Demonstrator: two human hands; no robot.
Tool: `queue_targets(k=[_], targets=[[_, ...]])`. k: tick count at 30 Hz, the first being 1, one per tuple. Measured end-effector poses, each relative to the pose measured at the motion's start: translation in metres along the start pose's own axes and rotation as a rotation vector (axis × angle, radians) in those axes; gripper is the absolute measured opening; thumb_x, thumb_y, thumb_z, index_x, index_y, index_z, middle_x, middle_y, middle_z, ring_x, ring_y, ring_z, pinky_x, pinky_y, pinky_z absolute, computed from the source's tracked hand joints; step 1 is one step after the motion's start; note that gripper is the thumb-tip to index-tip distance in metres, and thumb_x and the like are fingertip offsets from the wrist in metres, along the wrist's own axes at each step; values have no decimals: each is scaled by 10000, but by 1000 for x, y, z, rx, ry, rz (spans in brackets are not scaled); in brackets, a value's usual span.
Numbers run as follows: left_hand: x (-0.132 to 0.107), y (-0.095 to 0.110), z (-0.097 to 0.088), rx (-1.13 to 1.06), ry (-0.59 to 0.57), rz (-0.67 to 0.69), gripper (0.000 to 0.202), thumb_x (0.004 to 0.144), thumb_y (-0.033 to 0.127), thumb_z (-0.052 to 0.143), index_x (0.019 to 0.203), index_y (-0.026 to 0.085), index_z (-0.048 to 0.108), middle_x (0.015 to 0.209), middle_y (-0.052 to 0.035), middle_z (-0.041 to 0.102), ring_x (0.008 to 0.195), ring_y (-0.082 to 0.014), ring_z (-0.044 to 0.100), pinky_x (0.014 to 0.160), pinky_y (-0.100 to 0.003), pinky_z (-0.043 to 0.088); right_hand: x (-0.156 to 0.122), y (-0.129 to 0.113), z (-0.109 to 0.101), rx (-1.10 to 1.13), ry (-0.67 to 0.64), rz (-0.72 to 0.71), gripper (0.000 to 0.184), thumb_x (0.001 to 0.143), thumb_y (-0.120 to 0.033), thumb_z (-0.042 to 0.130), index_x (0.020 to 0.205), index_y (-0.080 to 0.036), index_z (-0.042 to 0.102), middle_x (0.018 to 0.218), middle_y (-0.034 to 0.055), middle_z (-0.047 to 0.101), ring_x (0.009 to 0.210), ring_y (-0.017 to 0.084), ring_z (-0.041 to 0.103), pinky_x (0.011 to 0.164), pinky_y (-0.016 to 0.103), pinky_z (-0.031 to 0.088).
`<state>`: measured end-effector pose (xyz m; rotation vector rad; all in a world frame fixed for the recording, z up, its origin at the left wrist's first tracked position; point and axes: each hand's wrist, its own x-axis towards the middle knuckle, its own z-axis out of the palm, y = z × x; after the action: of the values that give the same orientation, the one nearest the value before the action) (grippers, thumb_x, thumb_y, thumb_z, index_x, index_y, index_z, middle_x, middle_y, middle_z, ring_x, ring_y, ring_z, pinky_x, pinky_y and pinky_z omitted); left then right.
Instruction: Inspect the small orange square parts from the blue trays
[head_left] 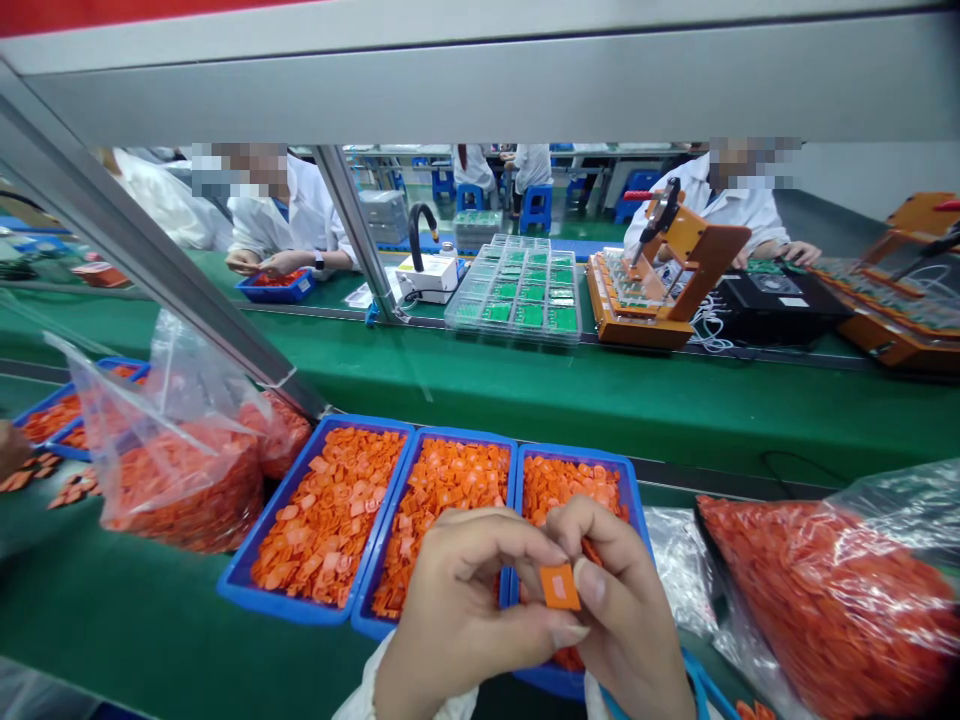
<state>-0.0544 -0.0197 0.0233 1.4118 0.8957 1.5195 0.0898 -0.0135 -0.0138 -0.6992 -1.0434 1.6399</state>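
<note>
An orange square plastic piece with a pale rectangle on its face is pinched between my two hands. My left hand is closed, its thumb and fingertips at the piece's left and lower edges. From the right, my right hand presses its thumb against the piece's edge; another bit of orange shows between its fingers. Both hands hover over the blue trays, partly hiding the middle tray and the right tray. Similar orange pieces fill these and the left tray.
Clear bags of orange pieces stand at left and right. A metal post rises behind the left tray. Across the green bench are clear trays of green boards, an orange clamp fixture, and co-workers in white coats.
</note>
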Motion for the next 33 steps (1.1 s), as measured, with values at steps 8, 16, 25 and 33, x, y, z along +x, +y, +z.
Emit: queue_targets(k=[8, 16, 25, 33], targets=[[1, -1, 1, 34, 0, 6, 242, 715, 313, 958, 851, 217, 783, 653, 17, 728, 563, -95, 677, 581, -157, 520, 1, -1, 0, 11, 11, 3, 368, 895, -584, 720, 835, -238, 609, 724, -15, 474, 654, 162, 397, 563, 286, 324], [-5, 4, -29, 342, 28, 10, 157, 865, 343, 848, 952, 232, 779, 749, -2, 739, 681, -139, 688, 641, -224, 546, 8, -12, 14, 207, 20, -16, 452, 960, -675, 569, 864, -244, 666, 617, -62, 337, 557, 130, 254, 537, 280, 257], [10, -23, -84, 784, 150, -206, 221, 932, 373, 743, 1082, 211, 744, 975, -37, 730, 873, -192, 685, 782, -313, 548, 12, -23, 19, 426, 99, -61, 135, 976, -353, 623, 890, -267, 683, 572, -79, 324, 485, 102, 193, 480, 229, 281], [9, -9, -54, 745, 75, -9, 104, 981, 250, 687, 1085, 243, 691, 1028, -30, 684, 945, -183, 644, 832, -300, 527, 23, -12, 21, 605, 397, 46, 119, 895, -258, 750, 1008, -294, 756, 956, 3, 753, 896, 140, 715, 766, 250, 613]])
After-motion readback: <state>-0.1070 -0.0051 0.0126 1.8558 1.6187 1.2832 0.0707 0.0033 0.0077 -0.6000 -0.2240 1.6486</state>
